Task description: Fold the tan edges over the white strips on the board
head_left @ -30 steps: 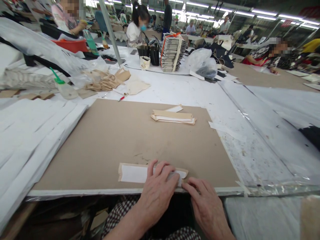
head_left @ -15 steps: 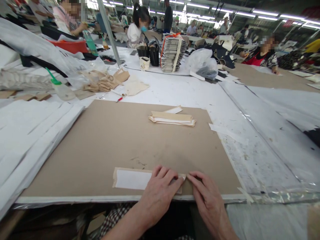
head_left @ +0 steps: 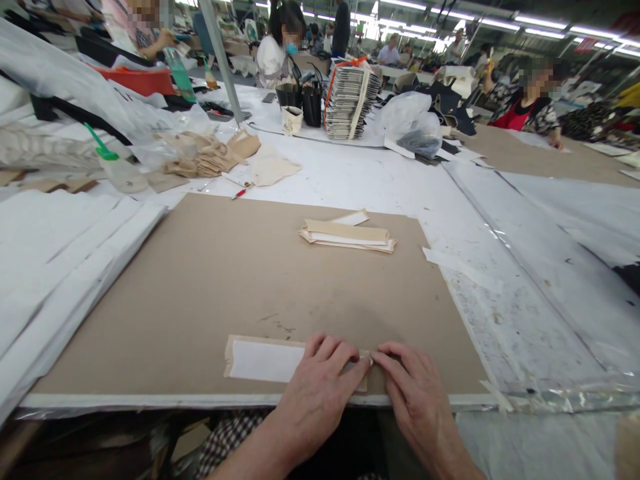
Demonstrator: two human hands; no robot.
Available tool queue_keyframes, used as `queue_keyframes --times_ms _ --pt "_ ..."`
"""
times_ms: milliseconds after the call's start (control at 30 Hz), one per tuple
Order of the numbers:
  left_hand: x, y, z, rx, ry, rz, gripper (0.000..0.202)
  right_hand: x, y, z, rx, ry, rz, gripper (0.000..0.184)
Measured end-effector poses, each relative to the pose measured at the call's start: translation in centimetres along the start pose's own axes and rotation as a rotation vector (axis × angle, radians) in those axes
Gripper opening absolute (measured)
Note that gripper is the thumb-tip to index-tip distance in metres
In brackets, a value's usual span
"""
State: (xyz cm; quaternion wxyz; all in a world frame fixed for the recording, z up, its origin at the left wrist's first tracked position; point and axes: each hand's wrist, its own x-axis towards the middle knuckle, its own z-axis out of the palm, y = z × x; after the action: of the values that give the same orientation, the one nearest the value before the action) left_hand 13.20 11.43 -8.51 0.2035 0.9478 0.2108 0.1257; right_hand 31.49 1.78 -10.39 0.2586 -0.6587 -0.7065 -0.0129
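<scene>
A beige strip with a white backing (head_left: 267, 361) lies lengthwise near the front edge of the brown board (head_left: 200, 287). Over its right part rests my left hand (head_left: 323, 380), fingers curled and thumb reaching toward the strip's right end, holding it down. My right hand (head_left: 415, 390) meets that end from the other side, thumb and forefinger pinched at the strip's edge. The fingertips of both hands almost touch there, and the exact fold under them is partly hidden. Farther back on the board sits a small pile of similar strips (head_left: 347, 235).
White sheets (head_left: 75, 247) are stacked on the left. Behind the board are a red pen (head_left: 241, 193), beige scraps (head_left: 210, 155), a green-capped bottle (head_left: 120, 170), a tied bundle (head_left: 353, 100) and a clear plastic bag (head_left: 413, 123). Other people sit farther off.
Both hands stay at the strip's right end, the right fingertips slightly nearer the left thumb. The view has shifted a little. A person at the far right has raised a hand.
</scene>
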Motion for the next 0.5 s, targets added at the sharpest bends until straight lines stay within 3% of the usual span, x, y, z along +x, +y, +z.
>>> queue_keyframes --times_ms 333,500 --pt "0.0 0.2 0.0 -0.003 -0.017 -0.022 0.031 0.3 -2.1 0.4 -0.25 0.011 0.014 0.033" --pt "0.1 0.5 -0.4 0.017 -0.053 -0.047 0.035 0.2 -2.1 0.6 -0.128 0.005 0.135 0.032"
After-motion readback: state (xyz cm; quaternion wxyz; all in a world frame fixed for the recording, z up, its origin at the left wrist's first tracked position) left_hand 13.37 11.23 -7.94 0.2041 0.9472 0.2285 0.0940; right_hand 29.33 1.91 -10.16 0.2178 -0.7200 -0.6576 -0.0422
